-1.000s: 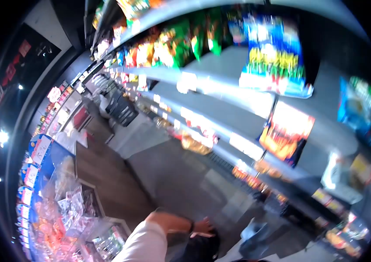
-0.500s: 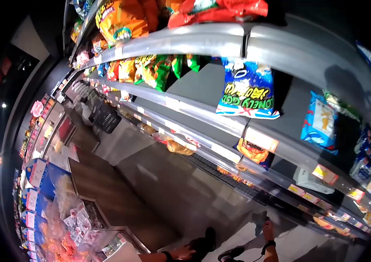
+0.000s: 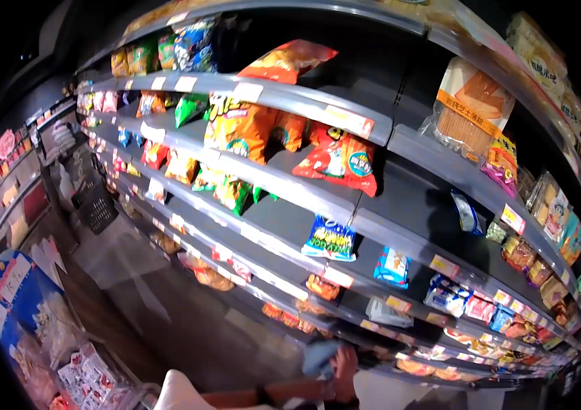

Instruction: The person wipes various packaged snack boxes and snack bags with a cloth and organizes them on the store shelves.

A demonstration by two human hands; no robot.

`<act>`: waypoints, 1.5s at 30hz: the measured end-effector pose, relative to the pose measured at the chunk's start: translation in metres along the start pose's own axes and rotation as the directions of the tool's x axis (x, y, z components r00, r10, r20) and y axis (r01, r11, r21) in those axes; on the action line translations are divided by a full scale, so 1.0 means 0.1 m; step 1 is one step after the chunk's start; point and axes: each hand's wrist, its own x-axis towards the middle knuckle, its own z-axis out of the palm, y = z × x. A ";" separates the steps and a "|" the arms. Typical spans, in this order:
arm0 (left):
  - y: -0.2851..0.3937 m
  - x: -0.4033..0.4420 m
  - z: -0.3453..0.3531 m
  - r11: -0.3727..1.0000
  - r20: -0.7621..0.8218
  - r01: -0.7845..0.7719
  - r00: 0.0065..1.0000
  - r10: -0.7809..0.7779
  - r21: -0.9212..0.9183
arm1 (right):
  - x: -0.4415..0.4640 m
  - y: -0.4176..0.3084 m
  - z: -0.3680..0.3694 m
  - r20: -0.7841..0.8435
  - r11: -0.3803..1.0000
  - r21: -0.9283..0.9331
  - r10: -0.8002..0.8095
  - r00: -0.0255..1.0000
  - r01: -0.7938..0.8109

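Near the bottom edge, my right hand (image 3: 345, 363) is closed on a grey-blue cloth (image 3: 320, 357), which hangs to the left of its fingers. My left forearm comes in from the lower left with a white sleeve and a dark wristband. My left hand (image 3: 300, 391) reaches close to my right wrist, and its fingers cannot be made out. Above both hands are the lower shelves with orange snack packs (image 3: 289, 318). Higher up, a blue chip bag (image 3: 331, 239) and a light blue pack (image 3: 392, 266) stand on a shelf.
Long grey shelves (image 3: 283, 256) cross the view, bearing orange bags (image 3: 236, 130), a red bag (image 3: 341, 160) and a flat bread pack (image 3: 471, 102). At the lower left is a display with wrapped goods (image 3: 89, 376). A black basket (image 3: 95, 205) is farther down the aisle.
The view has swung right and up, showing more shelves. My right hand with the cloth now appears farther left, close to my left hand.
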 end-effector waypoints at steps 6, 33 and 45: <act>0.83 0.22 -0.15 0.951 -0.515 -0.309 0.815 0.266 0.001 | 2.09 -1.31 -0.02 0.120 0.387 0.883 0.360 0.925 -0.265; 2.28 -1.33 -1.55 0.848 -0.878 -0.248 -0.238 0.415 0.468 | 3.36 -2.40 1.03 0.657 -0.748 0.141 -0.419 0.627 -0.648; 2.04 -2.20 -2.35 0.952 -0.788 0.110 -0.539 0.299 0.286 | 3.40 -2.87 2.14 0.804 -0.184 0.301 -0.479 0.353 -0.936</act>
